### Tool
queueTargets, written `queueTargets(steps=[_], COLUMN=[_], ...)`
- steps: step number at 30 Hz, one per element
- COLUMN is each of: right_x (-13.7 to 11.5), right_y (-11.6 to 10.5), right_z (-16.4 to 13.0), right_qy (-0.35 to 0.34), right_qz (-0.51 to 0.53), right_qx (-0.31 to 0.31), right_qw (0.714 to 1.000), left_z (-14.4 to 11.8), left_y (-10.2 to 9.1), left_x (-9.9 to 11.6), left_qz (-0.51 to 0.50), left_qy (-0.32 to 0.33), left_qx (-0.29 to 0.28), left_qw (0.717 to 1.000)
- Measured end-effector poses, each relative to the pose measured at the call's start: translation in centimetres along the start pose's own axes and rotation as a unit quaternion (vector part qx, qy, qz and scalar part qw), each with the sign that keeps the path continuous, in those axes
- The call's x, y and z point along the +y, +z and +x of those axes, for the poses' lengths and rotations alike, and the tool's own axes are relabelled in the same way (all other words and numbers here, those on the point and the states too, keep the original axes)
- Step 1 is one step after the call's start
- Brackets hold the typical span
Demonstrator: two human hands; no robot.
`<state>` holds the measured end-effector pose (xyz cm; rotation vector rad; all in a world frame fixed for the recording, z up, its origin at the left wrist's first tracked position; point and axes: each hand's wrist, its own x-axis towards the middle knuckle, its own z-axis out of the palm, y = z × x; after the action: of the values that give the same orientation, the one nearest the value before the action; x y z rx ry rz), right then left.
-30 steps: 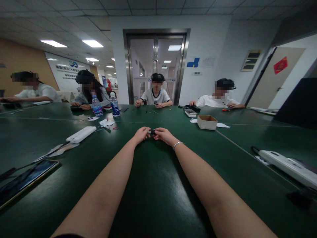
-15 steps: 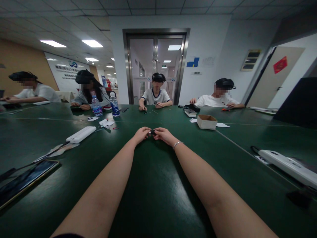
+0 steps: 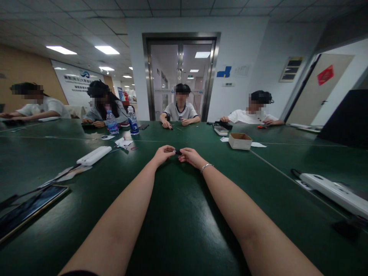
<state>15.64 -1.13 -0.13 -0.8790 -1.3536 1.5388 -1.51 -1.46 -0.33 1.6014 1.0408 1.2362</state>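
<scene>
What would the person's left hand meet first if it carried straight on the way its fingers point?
The left hand points toward the right hand, so it would first meet the small dark object pinched between them, already at its fingertips. What the object is cannot be told at this size.

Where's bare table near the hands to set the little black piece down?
Bare green table lies between the forearms, just behind the left hand and right hand pinching the small black piece. Also free: between the right hand and the cardboard box. Crowded: left, around the white power strip and paper scraps.
</scene>
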Motion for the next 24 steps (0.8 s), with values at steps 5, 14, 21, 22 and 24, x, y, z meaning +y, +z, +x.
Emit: queueTargets(steps=[5,14,21,22,24], right_x=[-0.21,-0.26,-0.26,-0.26,-0.24], right_y=[-0.03,0.05,0.08,0.12,0.16], right_z=[-0.34,-0.24,-0.18,-0.14,-0.09], right_qy=[-0.012,-0.015,-0.018,-0.018,-0.033], right_qz=[-0.013,-0.059,-0.089,-0.102,-0.119], right_qx=[-0.008,-0.004,-0.018,-0.021,-0.020], right_qw=[1.000,0.998,0.996,0.994,0.992], left_z=[0.09,0.15,0.26,0.24,0.22], left_y=[-0.03,-0.02,-0.03,-0.03,-0.05], left_x=[-0.12,-0.12,-0.12,-0.09,-0.07], left_qz=[-0.003,0.006,0.017,0.019,0.023], left_qy=[-0.011,-0.033,-0.032,-0.033,-0.036], left_qx=[0.009,0.007,-0.004,-0.006,-0.007], left_qw=[1.000,0.999,0.999,0.999,0.999])
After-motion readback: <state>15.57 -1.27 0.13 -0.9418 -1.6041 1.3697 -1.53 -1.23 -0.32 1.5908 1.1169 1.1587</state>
